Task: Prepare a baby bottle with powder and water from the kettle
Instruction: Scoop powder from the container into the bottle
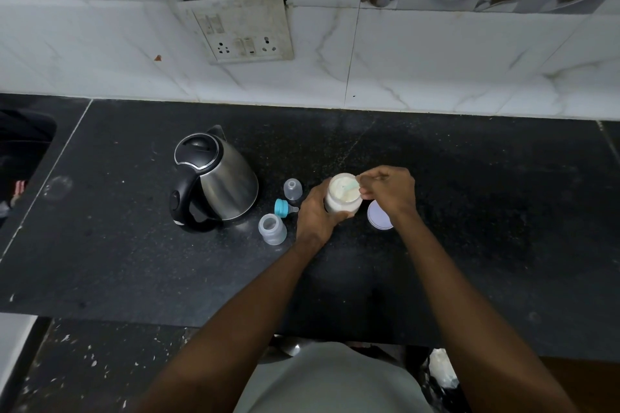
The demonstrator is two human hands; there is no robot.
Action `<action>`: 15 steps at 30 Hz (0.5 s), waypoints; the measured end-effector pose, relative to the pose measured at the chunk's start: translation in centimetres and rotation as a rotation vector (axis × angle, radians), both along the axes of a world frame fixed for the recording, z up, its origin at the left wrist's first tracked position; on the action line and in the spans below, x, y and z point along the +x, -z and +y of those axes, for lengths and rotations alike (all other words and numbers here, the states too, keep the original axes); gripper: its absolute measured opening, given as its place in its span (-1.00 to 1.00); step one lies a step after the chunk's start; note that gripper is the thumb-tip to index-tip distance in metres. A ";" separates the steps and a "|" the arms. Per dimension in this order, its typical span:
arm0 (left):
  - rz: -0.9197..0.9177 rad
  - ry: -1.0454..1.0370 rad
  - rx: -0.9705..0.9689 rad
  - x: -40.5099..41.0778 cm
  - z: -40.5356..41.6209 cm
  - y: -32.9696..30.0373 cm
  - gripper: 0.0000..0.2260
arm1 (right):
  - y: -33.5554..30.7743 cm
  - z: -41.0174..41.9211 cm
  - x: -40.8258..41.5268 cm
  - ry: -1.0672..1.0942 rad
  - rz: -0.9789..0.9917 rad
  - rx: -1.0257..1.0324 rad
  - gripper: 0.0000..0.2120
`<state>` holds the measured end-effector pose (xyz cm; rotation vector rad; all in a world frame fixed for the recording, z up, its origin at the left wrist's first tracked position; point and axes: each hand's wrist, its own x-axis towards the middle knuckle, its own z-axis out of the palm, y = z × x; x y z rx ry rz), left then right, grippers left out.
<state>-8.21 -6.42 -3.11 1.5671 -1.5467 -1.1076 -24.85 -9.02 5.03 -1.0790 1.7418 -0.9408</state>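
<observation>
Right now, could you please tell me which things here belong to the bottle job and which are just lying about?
In use: open white powder jar, pale scoop, clear baby bottle, teal teat ring, clear cap, steel kettle, lilac jar lid.
Lying about: wall socket plate.

Kettle [218,178] left, bare counter [486,211] right

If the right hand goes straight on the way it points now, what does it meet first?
Probably the powder in the open powder jar: the right hand holds a scoop pointing into it.
</observation>
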 end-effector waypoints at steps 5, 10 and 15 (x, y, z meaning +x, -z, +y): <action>-0.013 0.015 0.007 0.1 -0.1 0.3 -0.28 | 0.2 0.1 -0.2 -0.064 0.066 -0.064 -0.99; -0.011 0.013 0.012 0.2 -0.1 0.1 -0.28 | 0.2 0.6 0.7 -0.233 0.151 -0.107 -0.97; -0.021 0.014 0.009 0.2 -0.1 0.1 -0.29 | 0.5 -0.3 -0.1 -0.133 0.123 -0.077 -0.97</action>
